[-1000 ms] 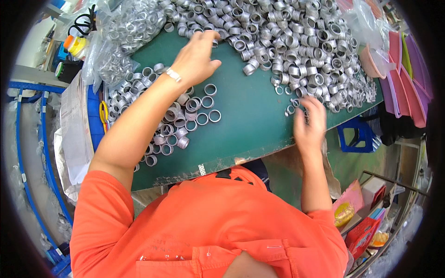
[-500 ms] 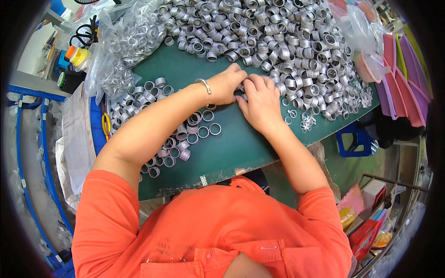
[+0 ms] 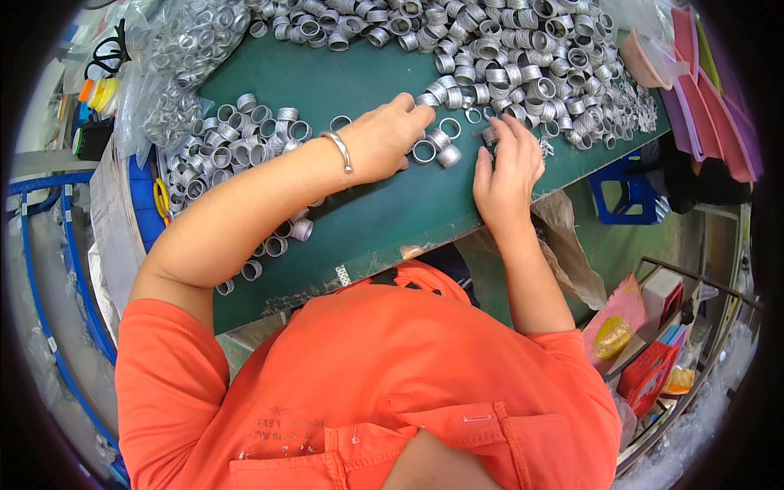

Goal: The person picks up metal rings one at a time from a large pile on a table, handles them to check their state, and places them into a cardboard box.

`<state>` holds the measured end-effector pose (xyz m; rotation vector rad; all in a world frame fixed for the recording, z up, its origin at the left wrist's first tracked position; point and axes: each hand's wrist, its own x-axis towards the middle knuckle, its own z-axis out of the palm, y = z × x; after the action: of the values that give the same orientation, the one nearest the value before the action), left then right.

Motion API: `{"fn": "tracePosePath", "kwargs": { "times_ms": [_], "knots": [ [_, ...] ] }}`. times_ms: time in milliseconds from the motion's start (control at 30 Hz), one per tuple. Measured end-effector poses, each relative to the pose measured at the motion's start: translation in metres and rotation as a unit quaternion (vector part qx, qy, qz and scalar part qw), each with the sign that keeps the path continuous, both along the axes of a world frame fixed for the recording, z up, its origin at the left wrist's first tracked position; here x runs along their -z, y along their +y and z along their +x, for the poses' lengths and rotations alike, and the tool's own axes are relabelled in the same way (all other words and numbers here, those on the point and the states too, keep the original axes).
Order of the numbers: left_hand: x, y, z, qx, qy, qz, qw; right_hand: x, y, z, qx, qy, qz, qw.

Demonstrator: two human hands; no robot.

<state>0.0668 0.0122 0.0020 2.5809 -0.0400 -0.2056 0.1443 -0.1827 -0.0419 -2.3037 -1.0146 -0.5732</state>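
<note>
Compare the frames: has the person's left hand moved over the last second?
Yes. The left hand drew back from the big ring pile toward the table's near edge, beside the right hand.

Silver rings (image 3: 523, 61), green table (image 3: 359, 82) (orange shirt (image 3: 367, 384)).

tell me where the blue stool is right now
In the head view the blue stool stands on the floor at the person's right, just beyond the green table edge, right of the right hand.
</note>
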Motion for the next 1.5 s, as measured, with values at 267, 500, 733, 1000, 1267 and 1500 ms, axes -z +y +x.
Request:
{"fn": "tracePosePath", "kwargs": {
  "times_ms": [267, 500, 733, 1000, 1267, 1500],
  "knots": [
    [0.007, -0.033, -0.017, -0.071, -0.053, 0.000, 0.996, 0.013, -0.006, 0.003, -0.056, 0.075, 0.089, 0.992],
    [0.010, -0.049, -0.038, -0.141, -0.101, -0.009, 0.985, -0.001, -0.007, -0.017, -0.092, 0.297, 0.260, 0.914],
    [0.007, -0.052, -0.047, -0.176, -0.221, -0.053, 0.958, -0.025, -0.011, -0.022, -0.107, 0.573, 0.350, 0.734],
    [-0.005, -0.063, -0.053, -0.201, -0.173, -0.290, 0.920, -0.015, -0.054, -0.016, -0.151, 0.266, 0.315, 0.899],
    [0.011, -0.053, -0.061, -0.235, -0.149, -0.272, 0.921, 0.022, -0.177, -0.003, 0.147, 0.382, 0.332, 0.850],
    [0.003, -0.083, -0.054, -0.067, -0.180, -0.328, 0.925, -0.018, -0.072, -0.042, -0.111, 0.625, 0.333, 0.697]
  ]
}}
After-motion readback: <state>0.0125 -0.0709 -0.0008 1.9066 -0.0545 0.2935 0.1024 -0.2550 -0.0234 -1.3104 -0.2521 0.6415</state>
